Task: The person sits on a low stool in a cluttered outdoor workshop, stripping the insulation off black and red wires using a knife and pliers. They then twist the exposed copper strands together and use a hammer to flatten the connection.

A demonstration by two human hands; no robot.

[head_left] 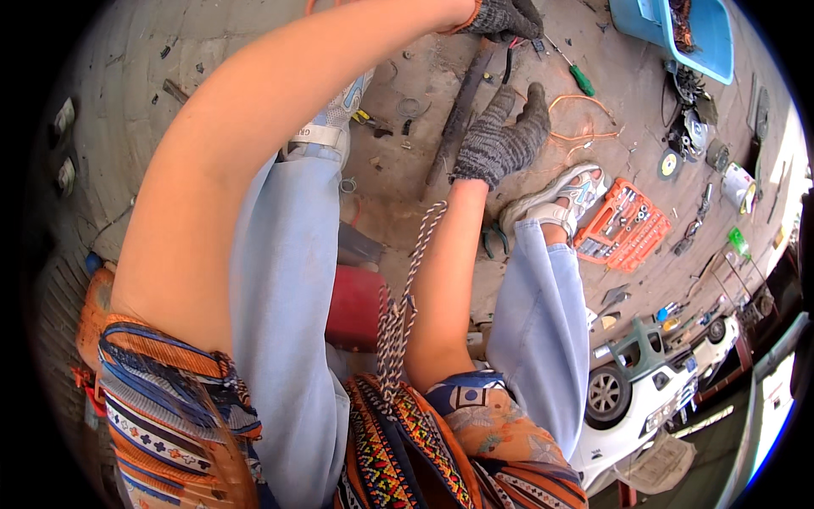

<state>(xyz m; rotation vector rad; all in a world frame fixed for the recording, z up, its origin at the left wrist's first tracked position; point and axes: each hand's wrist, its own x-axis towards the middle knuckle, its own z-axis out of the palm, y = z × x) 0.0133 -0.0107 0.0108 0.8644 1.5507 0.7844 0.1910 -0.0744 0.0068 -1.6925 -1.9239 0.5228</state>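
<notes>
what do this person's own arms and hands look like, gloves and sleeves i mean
The left hand and right hand wear knitted gloves in mottled dark grey; the left cuff has an orange edge. The left sleeve is short, with patterned bands of orange, blue, white and black. The right sleeve shows an orange print with blue-and-white trim.

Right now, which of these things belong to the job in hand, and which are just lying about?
Seemingly in use:
black-and-red wire, between the left hand and right hand
green-handled screwdriver, perhaps; it points toward the left hand

Apparently just lying about:
open orange socket case
blue basin
round disc with a yellow centre
</notes>
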